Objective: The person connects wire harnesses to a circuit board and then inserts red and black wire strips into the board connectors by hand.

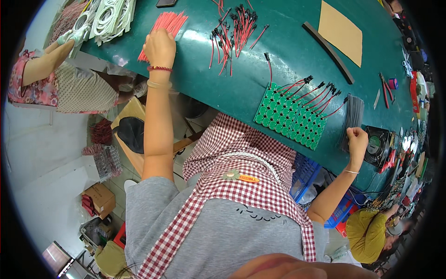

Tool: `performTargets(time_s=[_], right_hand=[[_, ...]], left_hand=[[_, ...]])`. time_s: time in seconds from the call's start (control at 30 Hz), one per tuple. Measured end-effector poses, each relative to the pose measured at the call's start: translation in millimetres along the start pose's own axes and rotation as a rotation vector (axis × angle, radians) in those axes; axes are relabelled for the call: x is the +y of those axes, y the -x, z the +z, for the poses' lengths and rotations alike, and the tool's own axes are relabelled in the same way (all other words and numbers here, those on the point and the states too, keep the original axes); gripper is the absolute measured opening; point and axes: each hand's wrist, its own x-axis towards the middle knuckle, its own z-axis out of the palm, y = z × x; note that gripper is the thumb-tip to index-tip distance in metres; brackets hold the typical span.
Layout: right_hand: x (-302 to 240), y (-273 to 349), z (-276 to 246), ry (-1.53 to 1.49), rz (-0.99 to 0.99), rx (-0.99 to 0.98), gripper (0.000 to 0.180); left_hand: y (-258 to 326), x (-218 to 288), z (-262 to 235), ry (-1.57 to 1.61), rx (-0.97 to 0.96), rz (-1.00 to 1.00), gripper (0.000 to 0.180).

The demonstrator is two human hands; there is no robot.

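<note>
My left hand [160, 49] rests with curled fingers on a bundle of short red wires [170, 22] at the far left of the table; its fingertips are partly hidden. At the right, my right hand [357, 142] pinches the near end of a bundle of thin grey wires [354, 110]. Between my hands lies a green circuit board panel [290, 116] made of many small round boards. Several red and black leads with black connectors [320, 95] stick out from its far edge. Beyond it lies a loose pile of red leads with black connectors [241, 30].
The green table [204, 83] also bears a dark strip [328, 52], a tan sheet [340, 32], pliers [384, 90] and a black fan [377, 146]. At the left, a co-worker's gloved hands [74, 36] are by white cable coils [111, 18]. Blue crates [304, 176] stand below the table.
</note>
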Motion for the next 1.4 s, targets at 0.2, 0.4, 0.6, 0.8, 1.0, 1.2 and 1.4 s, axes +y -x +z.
performTargets(time_s=[0.2, 0.4, 0.6, 0.8, 1.0, 1.2, 1.4], right_hand=[[7, 2, -10, -0.37, 0.104, -0.142, 0.013], [31, 4, -7, -1.029, 0.123, -0.291, 0.009], [23, 6, 0, -0.952, 0.1, -0.329, 0.01], [25, 11, 2, -0.978, 0.082, -0.302, 0.012], [25, 8, 2, -1.048, 0.071, -0.174, 0.012], [29, 3, 10, -0.993, 0.101, -0.224, 0.012], [3, 14, -1, -0.987, 0.09, -0.141, 0.022]], left_hand=[[1, 1, -19, 0.586, -0.204, -0.217, 0.015], [25, 28, -47, 1.648, -0.511, -0.329, 0.019], [-2, -7, 2, 0.219, 0.066, -0.006, 0.023], [-4, -8, 24, 0.07, 0.01, 0.076, 0.02], [-14, -9, 27, -0.016, -0.023, 0.051, 0.017], [-19, -8, 25, 0.007, 0.027, 0.057, 0.018], [-25, -27, -7, 0.303, -0.108, 0.077, 0.03]])
